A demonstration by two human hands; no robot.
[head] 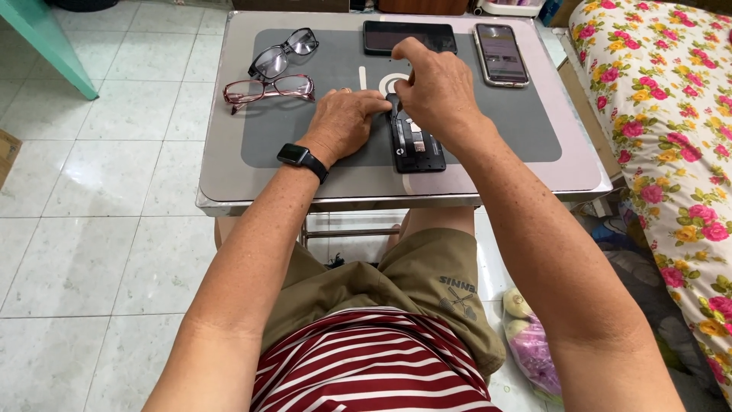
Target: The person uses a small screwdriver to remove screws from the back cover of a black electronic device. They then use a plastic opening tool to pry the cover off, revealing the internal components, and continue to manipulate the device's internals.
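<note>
Opened phone (417, 145) top hidden under right hand (436, 88); fingers' grip unclear.

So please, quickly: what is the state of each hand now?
Left hand: curled, pressing on the opened phone.
Right hand: closed, fingers pinched above the phone; any tool cannot be told.

Both forearms reach forward; left hand (347, 118) lies palm-down, right hand (435, 88) arches above it, fingers (402, 53) pinched downward.
</note>
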